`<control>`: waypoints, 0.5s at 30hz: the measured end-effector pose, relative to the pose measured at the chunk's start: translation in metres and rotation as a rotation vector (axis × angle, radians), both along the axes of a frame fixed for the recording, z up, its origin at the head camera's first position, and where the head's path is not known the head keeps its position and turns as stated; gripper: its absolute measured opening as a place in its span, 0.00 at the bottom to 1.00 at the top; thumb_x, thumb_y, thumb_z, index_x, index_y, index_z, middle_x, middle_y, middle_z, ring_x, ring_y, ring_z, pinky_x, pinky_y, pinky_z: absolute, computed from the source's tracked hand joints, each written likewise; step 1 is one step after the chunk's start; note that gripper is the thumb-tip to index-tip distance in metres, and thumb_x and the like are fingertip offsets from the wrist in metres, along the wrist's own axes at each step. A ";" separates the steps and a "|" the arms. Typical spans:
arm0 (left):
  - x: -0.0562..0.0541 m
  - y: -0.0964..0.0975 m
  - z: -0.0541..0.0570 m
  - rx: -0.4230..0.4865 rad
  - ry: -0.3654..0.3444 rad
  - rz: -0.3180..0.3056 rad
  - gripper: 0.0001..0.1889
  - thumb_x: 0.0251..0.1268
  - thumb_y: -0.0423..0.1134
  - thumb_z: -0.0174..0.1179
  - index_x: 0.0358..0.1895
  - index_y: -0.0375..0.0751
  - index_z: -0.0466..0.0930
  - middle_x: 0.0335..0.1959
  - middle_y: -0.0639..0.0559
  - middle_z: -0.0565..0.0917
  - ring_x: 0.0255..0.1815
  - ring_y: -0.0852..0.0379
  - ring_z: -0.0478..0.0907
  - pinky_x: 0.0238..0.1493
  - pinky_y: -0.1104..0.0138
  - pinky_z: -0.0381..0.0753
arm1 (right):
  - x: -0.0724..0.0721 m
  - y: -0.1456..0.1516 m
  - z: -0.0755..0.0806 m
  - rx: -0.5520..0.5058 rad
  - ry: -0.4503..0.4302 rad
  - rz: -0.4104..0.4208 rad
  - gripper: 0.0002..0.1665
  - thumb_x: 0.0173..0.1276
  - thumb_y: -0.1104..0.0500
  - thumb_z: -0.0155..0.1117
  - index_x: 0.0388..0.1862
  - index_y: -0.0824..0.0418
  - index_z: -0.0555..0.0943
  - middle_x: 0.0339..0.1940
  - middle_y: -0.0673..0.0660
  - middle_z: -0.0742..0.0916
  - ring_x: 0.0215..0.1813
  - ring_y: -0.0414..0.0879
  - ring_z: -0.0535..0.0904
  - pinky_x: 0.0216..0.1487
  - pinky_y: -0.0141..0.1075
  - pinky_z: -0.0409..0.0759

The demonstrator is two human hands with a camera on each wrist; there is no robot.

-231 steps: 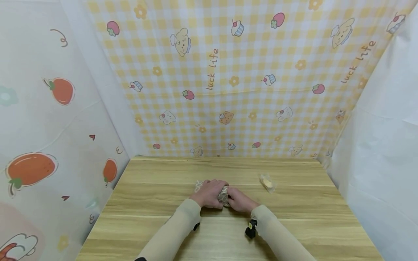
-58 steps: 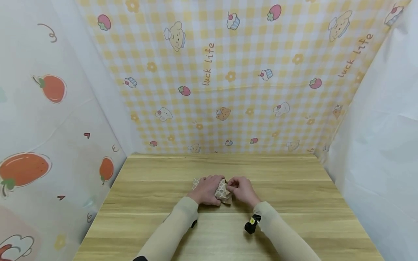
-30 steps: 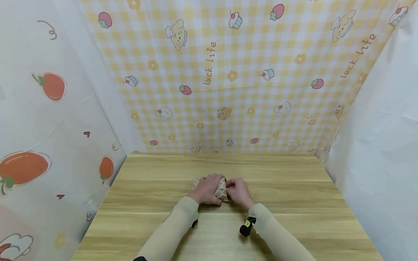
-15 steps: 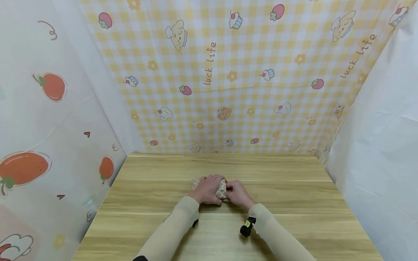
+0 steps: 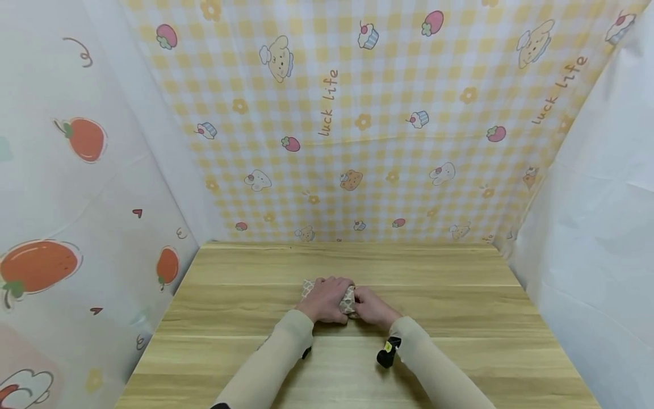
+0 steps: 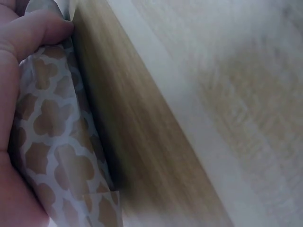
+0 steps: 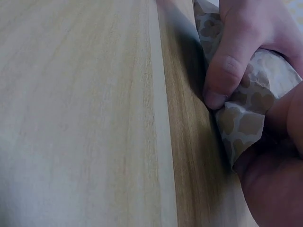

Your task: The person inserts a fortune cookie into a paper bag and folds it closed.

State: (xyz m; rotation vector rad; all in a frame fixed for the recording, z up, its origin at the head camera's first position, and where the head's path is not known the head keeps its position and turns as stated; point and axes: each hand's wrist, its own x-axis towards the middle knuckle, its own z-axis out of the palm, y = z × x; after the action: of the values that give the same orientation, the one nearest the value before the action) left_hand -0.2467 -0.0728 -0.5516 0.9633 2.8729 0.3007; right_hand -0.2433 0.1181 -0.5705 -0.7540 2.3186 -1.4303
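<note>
A package in brown paper with a white lattice print (image 5: 348,301) lies on the wooden table, lengthwise from left to right. My left hand (image 5: 325,300) grips it from above; in the left wrist view its thumb wraps over the patterned paper (image 6: 52,118). At the package's right end, my right hand (image 5: 375,309) has its fingers curled against the paper's edge. The right wrist view has that loose paper edge (image 7: 244,130) beside the bent fingers (image 7: 279,184). What lies inside the paper is hidden, and the hands cover much of it.
The wooden tabletop (image 5: 439,358) stretches around both hands. A yellow checked cloth (image 5: 357,153) hangs behind it, with a printed white sheet (image 5: 117,187) at left and a plain white one (image 5: 587,238) at right. A black wrist camera (image 5: 389,352) hangs below the right sleeve.
The small clear packet seen at right 7.7 seconds ago is gone from the table. My right hand has shifted slightly down and inward at the paper's end; the left hand stays on the package.
</note>
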 end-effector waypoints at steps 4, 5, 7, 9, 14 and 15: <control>0.000 0.001 -0.002 -0.008 0.010 -0.002 0.42 0.51 0.54 0.77 0.71 0.50 0.70 0.65 0.53 0.80 0.60 0.52 0.77 0.66 0.45 0.72 | 0.001 0.000 0.000 0.009 -0.030 0.025 0.08 0.68 0.73 0.59 0.35 0.66 0.83 0.32 0.48 0.81 0.35 0.39 0.75 0.39 0.30 0.74; 0.001 0.001 -0.002 -0.010 0.013 -0.002 0.42 0.51 0.55 0.77 0.71 0.50 0.71 0.64 0.54 0.80 0.60 0.52 0.77 0.66 0.45 0.72 | 0.001 0.000 0.000 0.013 -0.039 0.028 0.08 0.68 0.74 0.59 0.35 0.66 0.83 0.32 0.48 0.81 0.35 0.39 0.75 0.39 0.30 0.74; 0.000 0.001 -0.002 -0.013 0.022 -0.004 0.42 0.50 0.55 0.78 0.70 0.51 0.71 0.63 0.54 0.81 0.58 0.53 0.77 0.64 0.46 0.73 | 0.001 -0.001 -0.001 0.019 -0.068 0.035 0.08 0.67 0.74 0.58 0.35 0.65 0.81 0.31 0.48 0.80 0.35 0.39 0.74 0.39 0.31 0.74; 0.000 0.001 -0.003 -0.014 0.030 -0.006 0.42 0.49 0.55 0.78 0.69 0.51 0.71 0.61 0.55 0.81 0.56 0.54 0.77 0.63 0.47 0.73 | 0.001 -0.001 -0.001 0.022 -0.092 0.043 0.08 0.67 0.74 0.57 0.35 0.64 0.81 0.32 0.48 0.79 0.36 0.40 0.74 0.39 0.31 0.73; -0.001 0.001 -0.003 -0.025 0.044 -0.013 0.42 0.48 0.56 0.78 0.69 0.52 0.71 0.59 0.55 0.81 0.53 0.54 0.77 0.61 0.48 0.74 | 0.000 -0.001 -0.002 0.033 -0.102 0.066 0.10 0.67 0.74 0.56 0.37 0.62 0.81 0.34 0.47 0.80 0.37 0.40 0.74 0.42 0.32 0.74; -0.001 0.001 -0.003 -0.026 0.045 -0.014 0.42 0.48 0.56 0.78 0.69 0.51 0.71 0.59 0.55 0.81 0.53 0.54 0.77 0.61 0.48 0.74 | -0.001 0.000 -0.002 0.032 -0.092 0.074 0.10 0.67 0.74 0.56 0.36 0.63 0.81 0.34 0.47 0.79 0.37 0.40 0.74 0.42 0.32 0.73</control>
State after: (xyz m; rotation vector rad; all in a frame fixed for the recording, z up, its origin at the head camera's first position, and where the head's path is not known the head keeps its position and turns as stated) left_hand -0.2476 -0.0716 -0.5548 0.9987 2.9014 0.2430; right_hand -0.2441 0.1178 -0.5726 -0.7410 2.2156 -1.3631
